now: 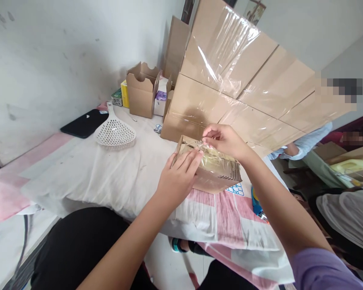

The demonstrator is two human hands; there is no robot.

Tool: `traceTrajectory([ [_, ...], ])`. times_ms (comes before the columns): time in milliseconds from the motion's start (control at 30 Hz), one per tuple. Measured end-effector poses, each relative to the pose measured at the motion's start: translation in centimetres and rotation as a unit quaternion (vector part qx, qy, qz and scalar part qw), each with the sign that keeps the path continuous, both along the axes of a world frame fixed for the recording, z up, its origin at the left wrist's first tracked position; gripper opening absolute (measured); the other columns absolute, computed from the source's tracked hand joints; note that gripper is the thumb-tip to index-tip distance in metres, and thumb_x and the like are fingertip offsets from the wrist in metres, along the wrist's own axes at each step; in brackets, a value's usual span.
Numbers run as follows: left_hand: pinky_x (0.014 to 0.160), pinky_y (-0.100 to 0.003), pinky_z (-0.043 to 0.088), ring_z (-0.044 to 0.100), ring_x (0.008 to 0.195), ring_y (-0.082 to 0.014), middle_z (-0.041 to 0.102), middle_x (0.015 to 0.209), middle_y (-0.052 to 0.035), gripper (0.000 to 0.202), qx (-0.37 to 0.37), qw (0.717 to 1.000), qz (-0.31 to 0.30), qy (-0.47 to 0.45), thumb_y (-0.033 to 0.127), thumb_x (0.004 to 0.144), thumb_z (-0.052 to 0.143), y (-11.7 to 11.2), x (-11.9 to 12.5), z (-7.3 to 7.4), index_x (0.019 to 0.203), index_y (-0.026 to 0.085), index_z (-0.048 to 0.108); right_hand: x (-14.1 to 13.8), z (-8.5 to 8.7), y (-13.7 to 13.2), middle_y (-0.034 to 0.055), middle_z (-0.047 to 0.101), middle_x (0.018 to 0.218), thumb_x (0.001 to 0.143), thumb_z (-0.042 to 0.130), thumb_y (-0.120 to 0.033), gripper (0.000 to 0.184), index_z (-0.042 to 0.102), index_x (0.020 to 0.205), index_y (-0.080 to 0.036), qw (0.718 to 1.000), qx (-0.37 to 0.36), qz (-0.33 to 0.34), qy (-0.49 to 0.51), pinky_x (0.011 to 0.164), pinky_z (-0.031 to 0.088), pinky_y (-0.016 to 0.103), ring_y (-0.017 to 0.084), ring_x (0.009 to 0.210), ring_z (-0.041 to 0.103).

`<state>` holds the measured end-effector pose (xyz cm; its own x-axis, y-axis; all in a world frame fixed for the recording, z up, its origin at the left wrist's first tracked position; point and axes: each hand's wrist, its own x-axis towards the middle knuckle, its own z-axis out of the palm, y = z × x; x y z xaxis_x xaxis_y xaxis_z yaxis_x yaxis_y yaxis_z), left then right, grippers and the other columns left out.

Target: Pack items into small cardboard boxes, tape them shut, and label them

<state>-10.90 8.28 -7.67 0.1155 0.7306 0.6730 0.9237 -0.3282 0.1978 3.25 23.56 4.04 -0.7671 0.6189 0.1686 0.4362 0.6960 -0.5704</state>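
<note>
A small cardboard box point(218, 177) wrapped in clear tape lies on the cloth-covered bed point(87, 169) in front of me. My left hand point(178, 177) rests on the box's near side, fingers stretched flat along its top edge. My right hand point(226, 141) sits over the far edge, fingertips pinched together on the clear tape or film there. Both hands touch the box.
A tall stack of taped cardboard boxes point(245, 84) rises right behind the small box. An open carton point(142, 90), a white perforated scoop point(115, 131) and a black flat object point(84, 123) lie at the back left. Another person's sleeve point(308, 143) shows at the right.
</note>
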Motion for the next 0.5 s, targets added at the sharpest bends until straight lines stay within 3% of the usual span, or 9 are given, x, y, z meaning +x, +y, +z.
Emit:
traceTrajectory([
  [100, 0.116, -0.046, 0.035, 0.050, 0.140, -0.0240, 0.049, 0.158, -0.0095, 0.057, -0.014, 1.000, 0.007, -0.013, 0.022, 0.097, 0.048, 0.2, 0.0, -0.3, 0.153, 0.014, 0.043, 1.6, 0.1, -1.6, 0.0019, 0.071, 0.082, 0.093, 0.063, -0.022, 0.004, 0.065, 0.091, -0.020, 0.992, 0.128, 0.020, 0.004, 0.068, 0.049, 0.029, 0.016, 0.073, 0.065],
  [233, 0.116, -0.045, 0.035, 0.052, 0.139, -0.0241, 0.052, 0.155, -0.0095, 0.060, -0.034, 0.999, 0.008, -0.024, 0.022, 0.095, 0.050, 0.0, 0.3, -0.2, 0.154, 0.014, 0.041, 3.5, 0.0, -3.8, 0.0046, 0.073, 0.092, 0.098, 0.058, -0.017, 0.009, 0.066, 0.099, -0.022, 0.959, 0.280, 0.049, 0.017, 0.076, 0.051, 0.031, 0.018, 0.082, 0.068],
  [367, 0.114, -0.044, 0.036, 0.053, 0.136, -0.0246, 0.055, 0.153, -0.0102, 0.065, -0.045, 0.998, 0.000, -0.035, 0.021, 0.093, 0.052, -0.1, 0.3, 0.2, 0.156, 0.015, 0.038, 4.0, -0.1, -4.8, 0.0058, 0.069, 0.084, 0.099, 0.057, -0.018, 0.011, 0.067, 0.100, -0.021, 0.945, 0.321, 0.064, 0.010, 0.069, 0.049, 0.032, 0.020, 0.077, 0.064],
  [500, 0.104, -0.046, 0.039, 0.057, 0.129, -0.0279, 0.046, 0.160, -0.0114, 0.064, -0.045, 0.999, 0.001, -0.027, 0.021, 0.091, 0.054, 0.2, -0.1, 0.9, 0.154, 0.019, 0.043, 3.6, -0.3, -4.7, 0.0084, 0.071, 0.092, 0.100, 0.056, -0.020, 0.011, 0.067, 0.099, -0.022, 0.945, 0.321, 0.059, 0.008, 0.079, 0.053, 0.036, 0.023, 0.090, 0.067],
])
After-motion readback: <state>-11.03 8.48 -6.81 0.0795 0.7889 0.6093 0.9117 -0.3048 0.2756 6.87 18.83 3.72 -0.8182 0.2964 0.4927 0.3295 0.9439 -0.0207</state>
